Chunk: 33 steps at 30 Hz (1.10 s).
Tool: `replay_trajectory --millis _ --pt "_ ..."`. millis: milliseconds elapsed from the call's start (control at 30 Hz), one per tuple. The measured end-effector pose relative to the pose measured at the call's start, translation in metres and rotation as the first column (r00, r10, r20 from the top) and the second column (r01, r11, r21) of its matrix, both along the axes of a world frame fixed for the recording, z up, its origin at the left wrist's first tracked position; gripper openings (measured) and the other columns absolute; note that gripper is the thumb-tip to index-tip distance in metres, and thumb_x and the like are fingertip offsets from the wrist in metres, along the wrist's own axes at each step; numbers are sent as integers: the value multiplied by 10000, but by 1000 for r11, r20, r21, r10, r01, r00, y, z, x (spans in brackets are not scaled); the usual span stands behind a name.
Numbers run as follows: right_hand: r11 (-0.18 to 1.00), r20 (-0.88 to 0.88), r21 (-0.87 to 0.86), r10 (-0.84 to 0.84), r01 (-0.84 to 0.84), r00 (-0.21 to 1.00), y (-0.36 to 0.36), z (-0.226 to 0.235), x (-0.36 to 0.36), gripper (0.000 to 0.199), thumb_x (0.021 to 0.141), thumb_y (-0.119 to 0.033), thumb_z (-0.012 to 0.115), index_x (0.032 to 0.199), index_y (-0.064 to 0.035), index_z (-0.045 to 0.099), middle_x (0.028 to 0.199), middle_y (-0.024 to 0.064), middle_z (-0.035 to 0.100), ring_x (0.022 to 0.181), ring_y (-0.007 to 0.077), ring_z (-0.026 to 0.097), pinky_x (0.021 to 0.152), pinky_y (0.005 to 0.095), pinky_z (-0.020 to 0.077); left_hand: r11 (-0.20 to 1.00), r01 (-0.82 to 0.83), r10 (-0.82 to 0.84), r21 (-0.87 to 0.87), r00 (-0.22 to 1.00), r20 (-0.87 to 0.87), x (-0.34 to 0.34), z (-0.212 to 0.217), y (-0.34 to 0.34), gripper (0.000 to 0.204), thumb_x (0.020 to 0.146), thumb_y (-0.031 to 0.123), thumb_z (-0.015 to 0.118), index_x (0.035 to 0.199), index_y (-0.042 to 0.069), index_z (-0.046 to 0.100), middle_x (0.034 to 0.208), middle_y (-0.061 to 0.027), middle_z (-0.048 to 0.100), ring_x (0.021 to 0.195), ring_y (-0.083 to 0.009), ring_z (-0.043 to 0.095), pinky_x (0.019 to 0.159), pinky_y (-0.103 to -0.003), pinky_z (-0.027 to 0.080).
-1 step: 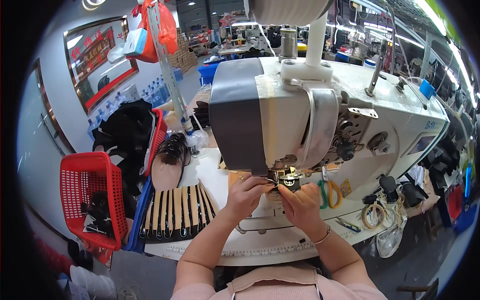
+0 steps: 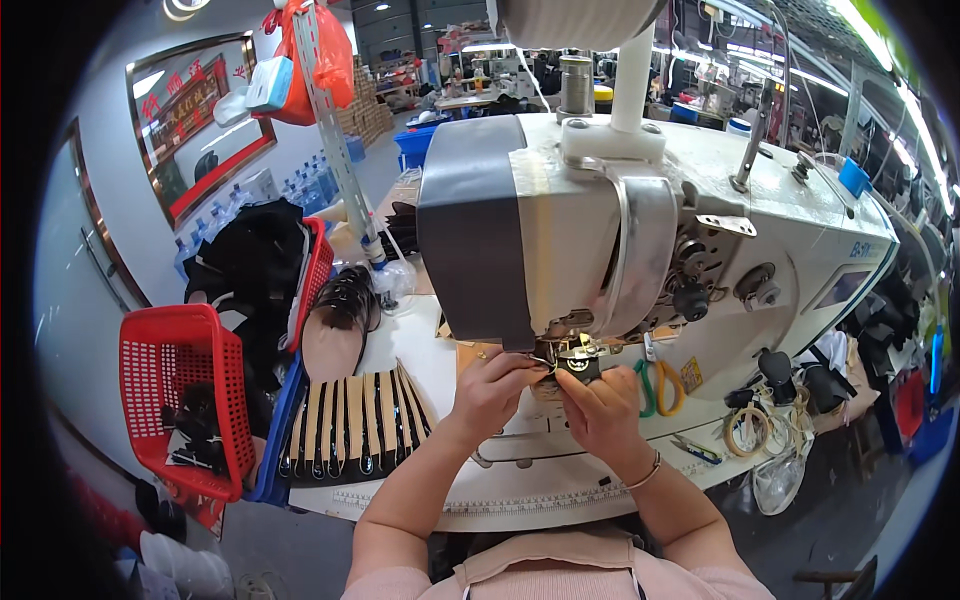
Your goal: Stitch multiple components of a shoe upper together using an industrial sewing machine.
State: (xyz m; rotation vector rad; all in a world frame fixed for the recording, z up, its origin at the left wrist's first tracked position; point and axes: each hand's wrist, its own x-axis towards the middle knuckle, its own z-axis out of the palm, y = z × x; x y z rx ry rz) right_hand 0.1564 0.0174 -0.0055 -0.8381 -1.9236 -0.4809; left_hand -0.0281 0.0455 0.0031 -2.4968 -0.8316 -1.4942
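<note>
Both hands meet right under the needle of the sewing machine (image 2: pixel 640 230). The left hand (image 2: pixel 492 385) pinches a small dark piece (image 2: pixel 548 368) at the presser foot, fingers clenched on its near edge, while the right hand (image 2: pixel 598 408) presses in from the other side, fingertips closed on the same piece. The piece sits on the machine bed, just below the needle, mostly hidden by the fingers — its shape cannot be made out.

Judging by how things lie, the work is in mid-run. A fanned row of tan and black strips (image 2: pixel 355 425) lies on the table (image 2: pixel 520 500) to the left of the hands, apparently untouched and within easy reach. Further left, a red basket (image 2: pixel 180 395) holds a few dark pieces, and a second red basket (image 2: pixel 315 275) behind it is heaped with black material. Whether those are finished or waiting, the view does not tell.

A pair of scissors with green and yellow handles (image 2: pixel 658 388) lies just right of the hands — not in use.
</note>
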Motion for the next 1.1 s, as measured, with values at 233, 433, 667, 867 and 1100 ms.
replay_trajectory --millis 233,433,667,867,1100 --pt "998 -43 -54 18 -20 999 3 3 -2 319 704 -71 631 1019 -113 603 569 -10 390 550 159 411 617 311 327 998 -54 52 30 997 61 5 -1 0 283 594 -54 585 829 99 626 828 -23 583 739 -235 564 608 -307 457" --pt "994 -94 -94 41 -50 995 4 -1 -2 327 714 -62 624 1035 -115 597 567 -13 416 543 162 420 605 306 323 996 -87 88 -16 992 86 10 -1 -6 262 600 -58 584 812 92 617 838 -29 588 748 -230 568 608 -310 455" --pt "990 -144 -110 77 -93 987 4 -6 -1 353 720 -43 623 1066 -104 586 560 -3 414 517 167 409 568 304 331 992 -127 129 -27 982 136 13 -1 -7 217 624 -61 588 800 65 616 817 -45 602 754 -225 576 603 -309 458" --pt "982 -148 -177 45 -71 988 0 -4 1 389 722 -31 616 1099 -99 556 560 8 424 514 175 423 565 312 342 986 -166 166 3 985 40 14 10 -16 222 636 -43 578 819 78 616 816 -42 592 747 -218 586 582 -295 465" --pt "974 -115 -211 56 -80 992 -4 3 2 390 719 -23 607 1096 -106 550 564 19 440 516 187 444 572 317 353 969 -249 248 -2 967 -50 11 6 -20 239 633 0 571 852 94 597 794 -27 564 755 -200 576 567 -290 455"
